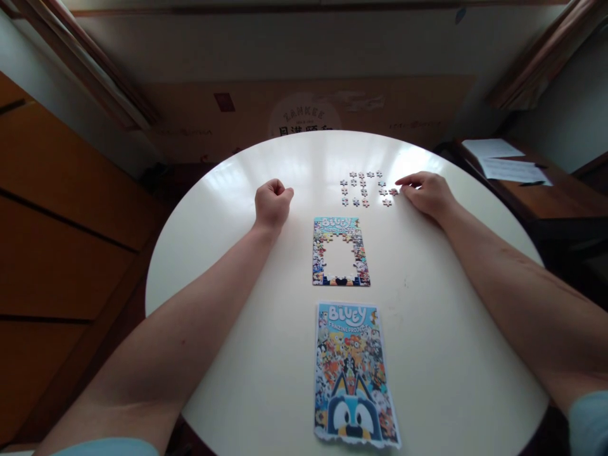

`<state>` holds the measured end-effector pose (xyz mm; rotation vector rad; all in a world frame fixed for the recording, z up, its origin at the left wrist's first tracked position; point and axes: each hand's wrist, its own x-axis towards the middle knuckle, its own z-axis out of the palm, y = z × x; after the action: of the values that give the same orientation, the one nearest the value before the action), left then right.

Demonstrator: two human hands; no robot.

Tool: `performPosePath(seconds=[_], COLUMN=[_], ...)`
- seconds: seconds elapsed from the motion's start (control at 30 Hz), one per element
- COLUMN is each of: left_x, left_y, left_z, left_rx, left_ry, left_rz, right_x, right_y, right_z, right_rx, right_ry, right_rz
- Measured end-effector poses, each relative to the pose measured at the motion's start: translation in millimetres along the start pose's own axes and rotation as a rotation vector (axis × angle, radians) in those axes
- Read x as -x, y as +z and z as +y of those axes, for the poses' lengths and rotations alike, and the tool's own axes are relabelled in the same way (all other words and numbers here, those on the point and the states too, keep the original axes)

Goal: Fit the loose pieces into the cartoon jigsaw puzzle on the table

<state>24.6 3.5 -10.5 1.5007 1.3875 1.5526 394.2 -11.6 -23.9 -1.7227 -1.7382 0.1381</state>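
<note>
Loose puzzle pieces were way too tiny to read. Couldn't tell if right hand touched nearest one. Both sleeves got cropped. Table hid bottom of wall lettering.

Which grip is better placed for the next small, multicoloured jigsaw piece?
Probably the right grip, unclenched beside the small, multicoloured jigsaw pieces; the left grip is a closed fist, farther away.

The tabletop looks smooth and glossy, the puzzle card-like, the picture sheet paper with a rough near edge; the left panels look wooden, the far-right curtain cloth.
</note>
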Motion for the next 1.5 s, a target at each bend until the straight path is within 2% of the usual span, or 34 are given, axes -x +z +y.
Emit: performPosePath(seconds=[0.23,0.43,0.83,1.0,1.1,1.23,1.33,1.5], left_x=[0.2,1.1,2.5,3.5,3.9,3.9,4.4,4.9], left_y=[-8.9,-13.7,-16.2,-16.8,-17.1,-16.4,-15.1,-11.8], left_z=[2.4,4.6,6.9,8.4,8.4,7.9,8.1,7.3], left_rx=[-0.136,-0.258,-0.265,-0.269,-0.269,-0.266,-0.28,-0.274], left_ry=[-0.044,-0.006,-0.027,-0.038,-0.036,-0.027,-0.021,0.0], left_rz=[-0.029,-0.087,-0.105,-0.103,-0.104,-0.107,-0.102,-0.096], right_x=[-1.0,-2.0,-4.7,-2.8,3.7,15.9,22.5,24.7], right_y=[7.3,12.0,16.1,10.7,6.7,7.5,10.2,10.9], right_z=[-6.2,-7.5,-4.3,-16.8,-38.6,-70.2,-81.7,-80.0], right_rx=[-0.04,-0.073,-0.091,-0.075,-0.02,0.082,0.126,0.164], right_ry=[-0.001,-0.028,-0.027,-0.053,-0.175,-0.365,-0.382,-0.37], right_rz=[0.021,0.053,0.134,0.144,0.099,-0.056,-0.156,-0.195])
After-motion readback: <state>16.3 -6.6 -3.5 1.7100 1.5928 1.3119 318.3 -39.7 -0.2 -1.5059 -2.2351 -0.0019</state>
